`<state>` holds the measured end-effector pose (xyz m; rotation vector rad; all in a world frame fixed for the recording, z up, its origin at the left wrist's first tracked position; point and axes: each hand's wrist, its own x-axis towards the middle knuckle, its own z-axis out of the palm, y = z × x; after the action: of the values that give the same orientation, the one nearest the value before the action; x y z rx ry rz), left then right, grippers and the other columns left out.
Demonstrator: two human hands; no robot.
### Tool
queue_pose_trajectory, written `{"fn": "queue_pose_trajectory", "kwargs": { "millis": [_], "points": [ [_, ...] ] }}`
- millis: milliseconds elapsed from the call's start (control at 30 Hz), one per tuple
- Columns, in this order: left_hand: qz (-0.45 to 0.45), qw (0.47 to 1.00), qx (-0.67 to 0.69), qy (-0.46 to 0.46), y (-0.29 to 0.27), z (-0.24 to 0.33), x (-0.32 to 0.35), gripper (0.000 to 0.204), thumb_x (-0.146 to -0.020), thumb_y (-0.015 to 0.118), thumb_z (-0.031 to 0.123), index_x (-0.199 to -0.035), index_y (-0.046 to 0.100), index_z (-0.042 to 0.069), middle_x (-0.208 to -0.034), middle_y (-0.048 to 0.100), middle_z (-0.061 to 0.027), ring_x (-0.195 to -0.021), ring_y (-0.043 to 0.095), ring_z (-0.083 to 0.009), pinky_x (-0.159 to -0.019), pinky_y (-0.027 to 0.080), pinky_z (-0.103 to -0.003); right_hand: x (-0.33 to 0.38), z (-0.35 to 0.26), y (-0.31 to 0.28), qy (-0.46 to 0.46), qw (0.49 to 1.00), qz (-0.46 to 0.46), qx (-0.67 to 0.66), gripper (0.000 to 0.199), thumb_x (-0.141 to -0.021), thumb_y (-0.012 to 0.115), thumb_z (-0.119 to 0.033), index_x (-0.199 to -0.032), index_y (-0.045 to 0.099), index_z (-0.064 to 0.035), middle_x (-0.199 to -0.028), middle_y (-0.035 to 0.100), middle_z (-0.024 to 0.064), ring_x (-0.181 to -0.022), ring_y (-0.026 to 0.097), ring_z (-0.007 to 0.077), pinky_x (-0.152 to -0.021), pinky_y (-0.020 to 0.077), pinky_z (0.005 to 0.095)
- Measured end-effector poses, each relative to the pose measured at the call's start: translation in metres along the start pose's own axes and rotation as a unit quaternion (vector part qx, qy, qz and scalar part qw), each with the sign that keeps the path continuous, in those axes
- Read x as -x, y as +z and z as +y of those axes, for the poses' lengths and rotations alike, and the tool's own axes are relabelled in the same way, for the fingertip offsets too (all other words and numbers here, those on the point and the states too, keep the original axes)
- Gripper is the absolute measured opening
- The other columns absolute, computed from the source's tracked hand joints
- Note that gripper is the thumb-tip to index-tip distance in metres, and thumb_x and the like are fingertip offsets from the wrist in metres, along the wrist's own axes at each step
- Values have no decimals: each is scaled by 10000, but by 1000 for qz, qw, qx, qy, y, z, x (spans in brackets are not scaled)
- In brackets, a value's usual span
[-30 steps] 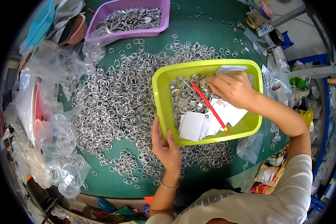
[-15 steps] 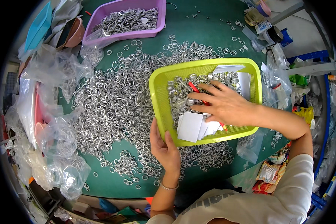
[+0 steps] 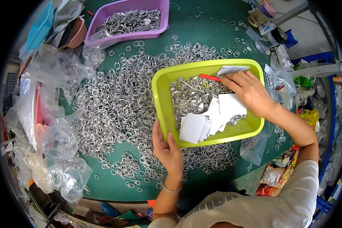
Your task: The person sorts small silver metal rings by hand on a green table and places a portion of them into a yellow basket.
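Observation:
A yellow-green plastic basket [image 3: 163, 133] sits tilted over a heap of metal rings. My left hand [image 3: 168, 152] holds its near-left corner, thumb over the rim and fingers along the outside. Inside lie silvery metal pieces [image 3: 186, 102], some with rounded bowl-like ends, and several loose white cards [image 3: 193, 128]. My right hand [image 3: 252, 93] is over the basket's right side, fingers curled around one end of a red pen-like stick [image 3: 209, 77]. Its fingertips are partly hidden. More white cards [image 3: 231, 69] lean at the far wall, beside that hand.
Silvery rings [image 3: 114, 106] spread widely over the green table [image 3: 209, 34]. A purple tub [image 3: 165, 19] of metal pieces stands at the far left. Clear plastic bags [image 3: 66, 152] crowd the left edge; jars [image 3: 277, 36] stand at the far right.
My right hand has moved right and slightly up, away from the basket's middle. The red stick now lies near the far wall, and more white cards show at the basket's centre.

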<state>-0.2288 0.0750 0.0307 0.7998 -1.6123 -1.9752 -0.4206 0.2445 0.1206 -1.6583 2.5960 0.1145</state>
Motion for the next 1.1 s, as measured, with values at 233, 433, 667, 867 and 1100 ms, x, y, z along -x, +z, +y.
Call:
{"fn": "queue_pose_trajectory", "kwargs": {
  "millis": [233,433,667,867,1100],
  "points": [
    [-5,1000,9,6,0,1,-2,469,-877,423,-92,-1331,305,-94,-1348,404,-207,-1201,458,-232,-991,385,-326,-1,-6,0,23,997,68,-7,409,-683,574,-4,-1092,561,-7,-982,557,97,-943,528,237,-812,407,319],
    [-15,1000,14,-9,-2,0,-1,496,-873,464,-60,-1342,303,-79,-1334,423,-196,-1177,478,-220,-971,397,-318,20,-12,-21,111,980,162,-1,495,-721,636,-21,-1191,484,-5,-1148,486,153,-1021,489,305,-888,391,339],
    [-23,1000,18,11,2,0,-4,525,-867,469,-56,-1356,281,-72,-1350,405,-191,-1186,466,-219,-981,385,-324,75,-6,3,332,870,114,-346,591,-846,614,-110,-1329,302,27,-1164,483,173,-981,524,212,-832,438,321],
    [-16,998,60,-5,5,9,-5,523,-855,416,-98,-1357,270,-77,-1383,362,-197,-1227,432,-237,-1010,364,-342,78,1,9,361,759,12,-541,482,-882,594,-161,-1260,391,59,-1042,587,131,-896,548,118,-760,464,270],
    [-28,998,59,11,6,14,-5,528,-854,392,-100,-1366,268,-67,-1355,398,-193,-1201,453,-218,-997,355,-314,77,-4,21,373,815,151,-416,387,-855,606,-132,-1171,475,50,-979,586,123,-934,549,199,-848,433,341]
  ]
}}
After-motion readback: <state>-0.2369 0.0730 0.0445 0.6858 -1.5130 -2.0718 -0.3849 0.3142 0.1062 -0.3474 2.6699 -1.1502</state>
